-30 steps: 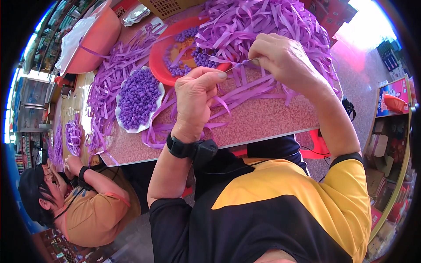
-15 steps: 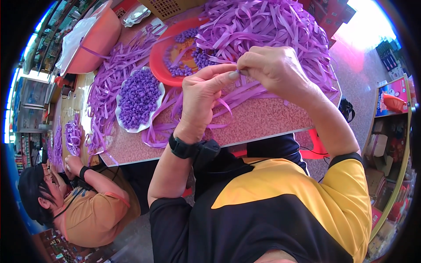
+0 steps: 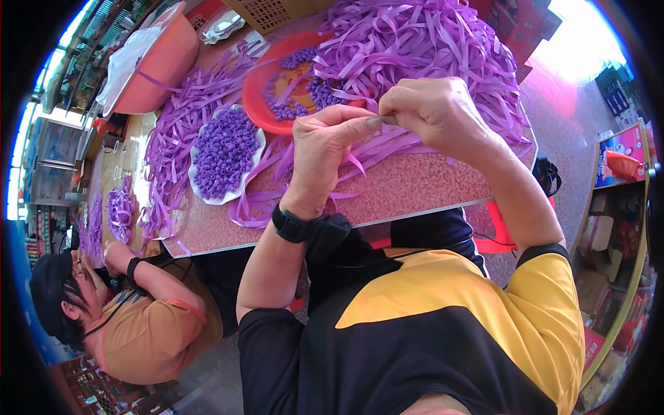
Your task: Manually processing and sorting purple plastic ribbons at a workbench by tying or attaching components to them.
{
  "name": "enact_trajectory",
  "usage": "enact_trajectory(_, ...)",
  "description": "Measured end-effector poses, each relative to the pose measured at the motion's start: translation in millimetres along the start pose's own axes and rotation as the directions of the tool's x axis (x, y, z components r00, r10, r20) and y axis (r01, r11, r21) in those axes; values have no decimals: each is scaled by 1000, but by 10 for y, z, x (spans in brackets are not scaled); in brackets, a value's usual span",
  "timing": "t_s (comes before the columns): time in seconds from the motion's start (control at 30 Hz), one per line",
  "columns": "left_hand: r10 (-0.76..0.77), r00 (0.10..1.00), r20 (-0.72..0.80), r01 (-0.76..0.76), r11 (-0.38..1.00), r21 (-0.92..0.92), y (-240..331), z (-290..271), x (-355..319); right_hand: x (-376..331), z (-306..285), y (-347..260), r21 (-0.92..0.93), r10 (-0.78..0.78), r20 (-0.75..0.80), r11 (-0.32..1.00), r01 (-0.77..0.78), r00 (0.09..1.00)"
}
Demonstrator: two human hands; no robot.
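Note:
My left hand [image 3: 319, 149] and my right hand [image 3: 437, 114] meet fingertip to fingertip above the table, both closed in a pinch. A purple ribbon [image 3: 355, 163] trails out beside my left palm. Whatever sits between the fingertips is covered by the fingers. Left of my hands, a white scalloped dish [image 3: 261, 142] holds many purple beads [image 3: 223, 155]. More beads lie on a round red plate [image 3: 253, 104] just beyond my left hand. A large heap of purple ribbons [image 3: 415, 45] rises behind my right hand.
More ribbons [image 3: 181, 121] spread over the pink speckled table [image 3: 415, 181]. A pink basin [image 3: 162, 66] and a tan basket [image 3: 266, 14] stand at the back. At the left, another person [image 3: 152, 318] sits by a ribbon bundle [image 3: 121, 213]. Shelves [image 3: 609, 263] stand at the right.
A small purple bit at my fingertips has gone out of sight between them. My hands stay together with little movement. The view has shifted slightly, and the seated person's hand has moved a little.

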State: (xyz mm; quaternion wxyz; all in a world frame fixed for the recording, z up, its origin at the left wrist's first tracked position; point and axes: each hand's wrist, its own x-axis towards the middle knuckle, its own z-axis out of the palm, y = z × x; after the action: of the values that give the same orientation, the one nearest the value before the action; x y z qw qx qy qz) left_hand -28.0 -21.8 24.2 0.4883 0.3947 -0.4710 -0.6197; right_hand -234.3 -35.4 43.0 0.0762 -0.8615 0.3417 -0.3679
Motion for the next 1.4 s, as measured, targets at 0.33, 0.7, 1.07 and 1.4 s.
enact_trajectory(0.33,102,994,25,-105,981,161,87,31,-44,20,-78,68,98,58,83,993,-66,995)
enact_trajectory(0.7,123,992,24,-125,958,258,75,42,-96,-9,-96,90,139,36,89,989,-49,995)
enact_trajectory(1.07,499,805,321,-491,258,832,117,-15,-244,2,-140,8,159,25,172,986,-53,985)
enact_trajectory(1.4,469,879,85,-388,600,699,-45,299,-231,-34,-123,-24,152,27,118,987,-45,993)
